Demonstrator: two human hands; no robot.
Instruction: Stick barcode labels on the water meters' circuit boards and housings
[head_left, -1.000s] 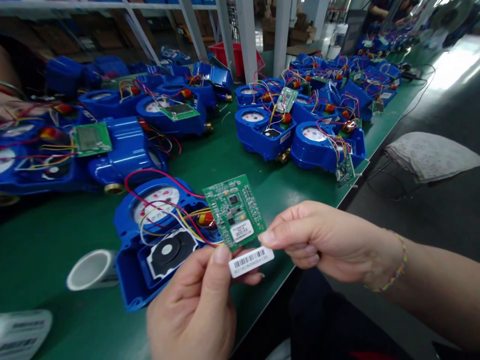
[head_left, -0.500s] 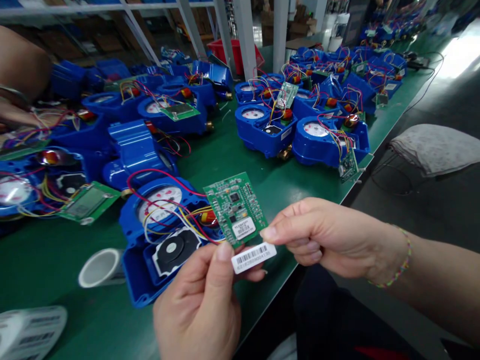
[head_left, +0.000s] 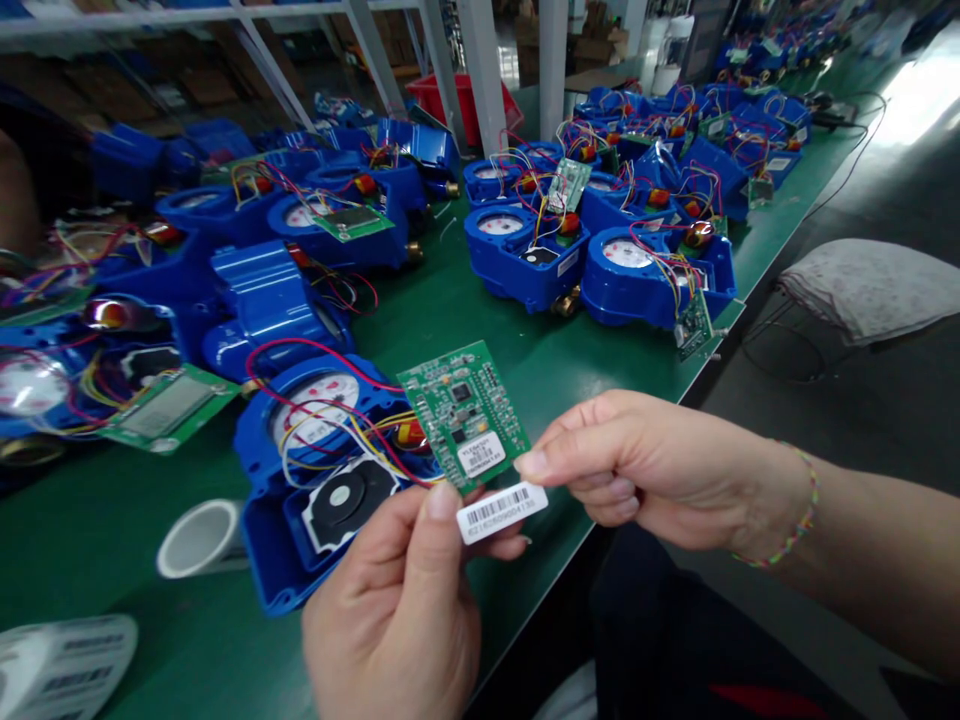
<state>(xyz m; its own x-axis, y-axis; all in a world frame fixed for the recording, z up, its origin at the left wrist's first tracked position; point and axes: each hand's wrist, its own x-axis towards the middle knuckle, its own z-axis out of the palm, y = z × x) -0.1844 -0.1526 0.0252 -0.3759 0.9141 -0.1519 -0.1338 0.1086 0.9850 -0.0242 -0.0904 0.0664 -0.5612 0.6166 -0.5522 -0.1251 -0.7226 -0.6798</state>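
Note:
A green circuit board (head_left: pixel 469 405) with a small white label stands tilted above an open blue water meter (head_left: pixel 251 520). Wires run from the meter toward the board. My left hand (head_left: pixel 397 600) is closed at the board's lower left corner, thumb on top and fingers beneath. My right hand (head_left: pixel 637 470) pinches at the lower right corner, where the board and a white barcode label (head_left: pixel 502 512) meet. The label lies across the board's lower edge, between both thumbs; the exact grip on it is partly hidden. The meter shows a round dial and a black disc.
Several more blue water meters (head_left: pixel 525 260) with loose boards and wires crowd the green table (head_left: pixel 420 310). A white cylinder (head_left: pixel 199 540) and a roll of barcode labels (head_left: pixel 75 660) lie at left. Another person's arm (head_left: pixel 15 190) shows at far left. A cloth-covered stool (head_left: pixel 870 285) stands right.
My hands, the board and the label stay in nearly the same pose, with a slight shift left in view. The other person's arm at far left has drawn back.

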